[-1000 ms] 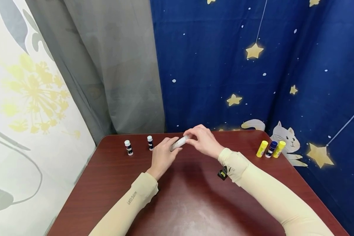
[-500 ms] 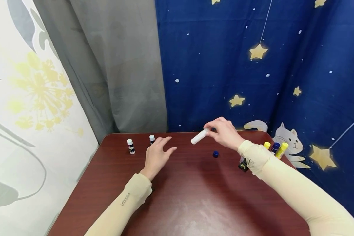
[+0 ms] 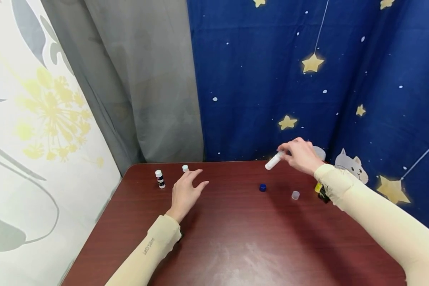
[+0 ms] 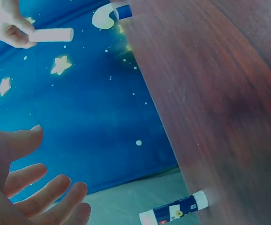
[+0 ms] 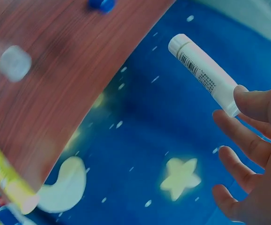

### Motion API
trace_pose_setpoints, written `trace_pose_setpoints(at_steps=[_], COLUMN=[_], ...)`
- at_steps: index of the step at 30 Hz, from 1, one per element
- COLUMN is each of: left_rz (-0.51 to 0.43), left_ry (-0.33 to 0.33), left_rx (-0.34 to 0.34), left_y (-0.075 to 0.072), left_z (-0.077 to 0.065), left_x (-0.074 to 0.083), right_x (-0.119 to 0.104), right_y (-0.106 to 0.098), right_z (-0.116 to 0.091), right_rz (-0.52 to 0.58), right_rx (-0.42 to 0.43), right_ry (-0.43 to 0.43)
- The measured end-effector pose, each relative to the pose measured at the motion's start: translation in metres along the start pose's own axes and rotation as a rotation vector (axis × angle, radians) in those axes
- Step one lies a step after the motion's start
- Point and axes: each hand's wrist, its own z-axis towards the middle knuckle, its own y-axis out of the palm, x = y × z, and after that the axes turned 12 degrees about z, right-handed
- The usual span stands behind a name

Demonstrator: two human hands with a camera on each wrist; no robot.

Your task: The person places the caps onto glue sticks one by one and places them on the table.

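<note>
My right hand (image 3: 302, 157) pinches one end of a white glue stick (image 5: 203, 70) between thumb and index finger, holding it tilted above the table's far right part. Its barcode and small print show in the right wrist view, where the other fingers are spread. My left hand (image 3: 184, 194) hangs over the table with thumb and fingers apart and nothing between them. Behind it stands a glue stick with a navy label (image 4: 175, 212), partly hidden in the head view. A similar navy-and-white glue stick (image 3: 160, 179) stands farther left.
A small blue cap (image 3: 262, 187) and a translucent cap (image 3: 295, 195) lie on the dark red table (image 3: 218, 230). At the right, a yellow glue stick (image 5: 9, 176) stands among others, mostly hidden by the right sleeve. Curtains hang just behind the table.
My left hand has let go of the white glue stick and drawn back left. The right hand has carried it rightward. The blue and translucent caps have come into view.
</note>
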Motion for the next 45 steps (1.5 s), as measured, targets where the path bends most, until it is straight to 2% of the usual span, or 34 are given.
trace_pose_setpoints(at_steps=[7, 14, 21, 34, 45], left_rz=[0.013, 0.013, 0.016, 0.016, 0.02], left_ry=[-0.004, -0.01, -0.024, -0.017, -0.013], left_rx=[-0.007, -0.01, -0.031, -0.032, -0.028], left_y=[0.005, 0.007, 0.008, 0.009, 0.013], left_z=[-0.004, -0.005, -0.006, -0.004, -0.006], left_x=[-0.002, -0.003, -0.004, -0.006, -0.005], right_x=[0.037, 0.073, 0.1, 0.115, 0.114], right_y=[-0.005, -0.008, -0.007, 0.003, 0.01], right_z=[-0.013, -0.028, -0.042, -0.052, -0.06], right_rz=[-0.072, -0.105, -0.137, -0.162, -0.174], right_rx=[-0.028, -0.066, -0.099, -0.182, -0.221], right_ry=[0.041, 0.122, 0.151, 0.171, 0.163])
